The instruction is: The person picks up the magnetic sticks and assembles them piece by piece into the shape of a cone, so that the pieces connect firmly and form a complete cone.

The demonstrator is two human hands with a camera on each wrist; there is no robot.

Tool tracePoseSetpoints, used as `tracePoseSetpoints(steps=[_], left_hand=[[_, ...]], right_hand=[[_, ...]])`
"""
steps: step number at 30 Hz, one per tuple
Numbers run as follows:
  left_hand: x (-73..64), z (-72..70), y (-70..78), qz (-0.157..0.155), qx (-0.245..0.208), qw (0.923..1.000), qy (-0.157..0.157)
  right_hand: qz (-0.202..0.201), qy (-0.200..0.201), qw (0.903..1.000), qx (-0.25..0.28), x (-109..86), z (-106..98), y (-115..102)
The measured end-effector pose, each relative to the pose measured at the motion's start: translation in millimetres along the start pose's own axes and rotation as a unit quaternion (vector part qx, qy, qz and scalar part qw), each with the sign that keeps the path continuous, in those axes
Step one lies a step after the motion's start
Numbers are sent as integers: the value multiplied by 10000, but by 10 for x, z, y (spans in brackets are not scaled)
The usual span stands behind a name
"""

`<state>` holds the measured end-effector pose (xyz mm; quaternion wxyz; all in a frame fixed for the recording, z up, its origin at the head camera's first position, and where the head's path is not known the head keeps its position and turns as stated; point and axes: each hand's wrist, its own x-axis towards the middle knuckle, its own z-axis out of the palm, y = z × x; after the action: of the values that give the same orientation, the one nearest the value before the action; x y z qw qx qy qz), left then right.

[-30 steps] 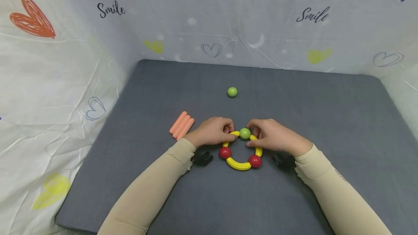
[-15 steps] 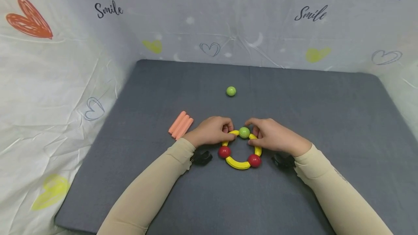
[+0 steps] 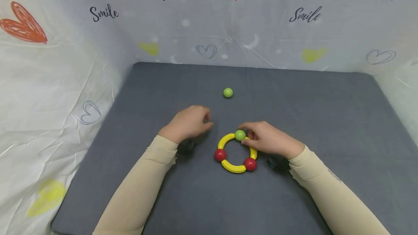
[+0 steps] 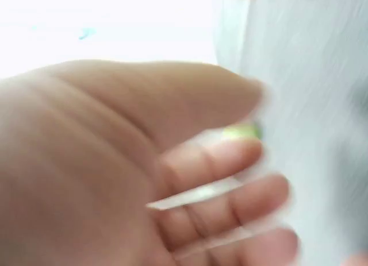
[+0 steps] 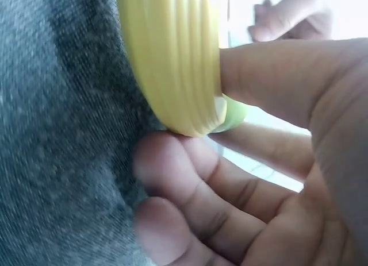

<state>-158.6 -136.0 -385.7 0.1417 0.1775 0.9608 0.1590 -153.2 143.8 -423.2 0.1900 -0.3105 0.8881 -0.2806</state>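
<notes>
The table (image 3: 303,104) is dark grey with round corners, and a wrinkly white cloth (image 3: 267,17) is behind it and on both sides. On the back part, the curly black word "Smile" (image 3: 103,12) is there two times, with two small yellow hearts (image 3: 314,55) lower down and a thin outlined heart (image 3: 207,51) between them. A big orange heart (image 3: 24,24) is at the far left, high above a yellow shape (image 3: 47,197).

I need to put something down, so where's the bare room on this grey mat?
Bare mat runs from the loose green ball to the right edge, and between the sleeves, nearer than the ring. It's crowded around the ring: the right hand grips a yellow piece, the left hand is nearby.
</notes>
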Motion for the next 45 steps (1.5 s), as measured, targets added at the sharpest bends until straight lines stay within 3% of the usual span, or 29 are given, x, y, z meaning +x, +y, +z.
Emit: tracePoseSetpoints(steps=[4, 7, 13, 17, 22, 28, 34, 37, 41, 45], left_hand=[[-144, -184, -52, -918, 651, 9936, 131], [-182, -213, -74, -1275, 911, 9876, 47], [-135, -128, -88, -1412, 1246, 9821, -42], [-111, -82, -102, -1421, 1335, 9808, -31], [-89, -45, -107, -1212, 1372, 9831, 55], [-50, 6, -72, -903, 1195, 9887, -106], [3, 100, 21, -305, 773, 9955, -446], [23, 128, 62, 73, 396, 9981, -472], [30, 104, 97, 659, -261, 9975, -40], [9, 68, 142, 1194, -975, 9871, 428]], right_hand=[[87, 1, 10000, -11, -2, 5, -24], [250, 4, 9997, -81, -32, -5, -61], [809, -68, 9960, -382, -112, -40, -142], [847, -234, 9955, -365, -129, -61, -169], [673, -356, 9970, -165, -120, -59, -165], [318, -259, 9992, -29, -77, 16, -128], [212, -49, 9997, 84, -39, 68, -110], [206, 16, 9997, 103, -29, 71, -109], [190, 49, 9997, 112, -23, 65, -110], [259, -10, 9995, 156, -28, 54, -116]])
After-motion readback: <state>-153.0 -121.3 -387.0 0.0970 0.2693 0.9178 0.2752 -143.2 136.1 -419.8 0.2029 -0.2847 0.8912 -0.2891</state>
